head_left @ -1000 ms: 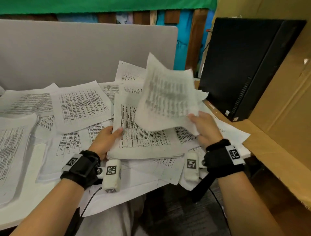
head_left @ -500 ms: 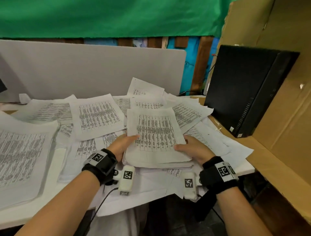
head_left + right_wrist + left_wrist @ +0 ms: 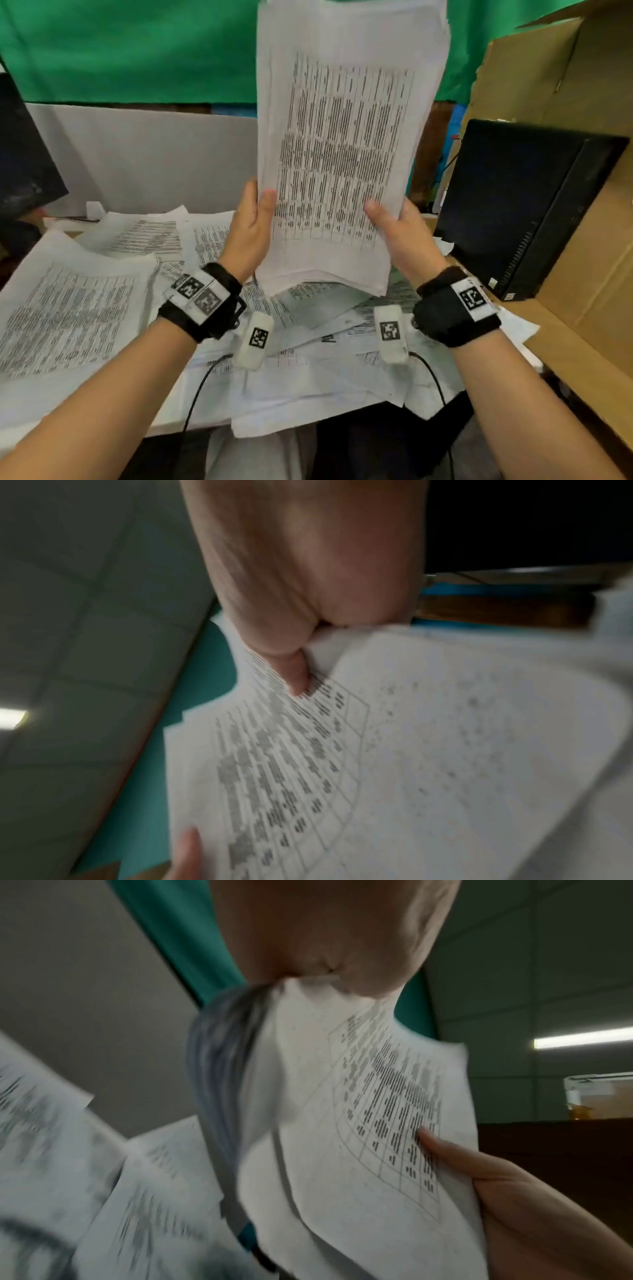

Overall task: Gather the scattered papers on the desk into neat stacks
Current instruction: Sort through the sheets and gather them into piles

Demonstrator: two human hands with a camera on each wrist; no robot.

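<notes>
On the far left of the worktop (image 3: 30,442) a thick pile (image 3: 68,315) of printed sheets lies flat, with loose sheets (image 3: 137,236) fanned out behind and beside it. Next along, the left hand (image 3: 248,229) is raised, its grip closed on the left edge of a stack (image 3: 346,147), thumb on the printed face. That stack stands upright above the worktop, clear of the sheets below, its bottom edge sagging a little. At its right edge the right hand (image 3: 399,229) has the same grip, thumb in front. Under both wrists more sheets (image 3: 318,387) lie scattered, some overhanging the near edge. Further right stands a black computer case (image 3: 520,205), and beyond it a cardboard wall (image 3: 589,240).
</notes>
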